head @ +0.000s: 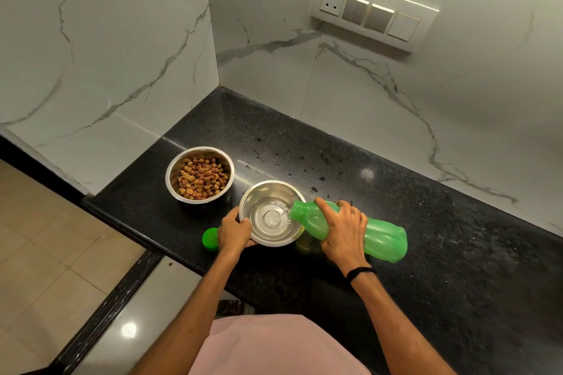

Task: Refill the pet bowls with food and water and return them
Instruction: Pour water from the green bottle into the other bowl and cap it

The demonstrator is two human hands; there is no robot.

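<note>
Mid-pour, the water step of the task. Right hand [344, 231] wrapped over the green bottle [365, 233], fingers closed around its upper body just behind the neck, bottle tipped nearly flat with its mouth over the rim of the water bowl [272, 213]. Left hand [233, 230] clamped on the near-left rim of that bowl, thumb on top and fingers curled below, steadying it on the black counter [426, 253].

Food step apparently done: food bowl [200, 173] beyond the left fingertips and well apart from them, holding brown and tan kibble across its bottom. Green cap [210, 239] lying on the counter just outside the left wrist.

Water bowl: shiny steel, round, shallow pool of clear water covering the base, a thin stream entering under the bottle mouth. Level hard to judge through the reflections, probably under half. Scattered droplets on the counter beyond the right fingers.

Next, by judgement: hold the tilt until the level is enough, right the bottle without dribbling over the rim, recap it, then carry both bowls level back to their place.
</note>
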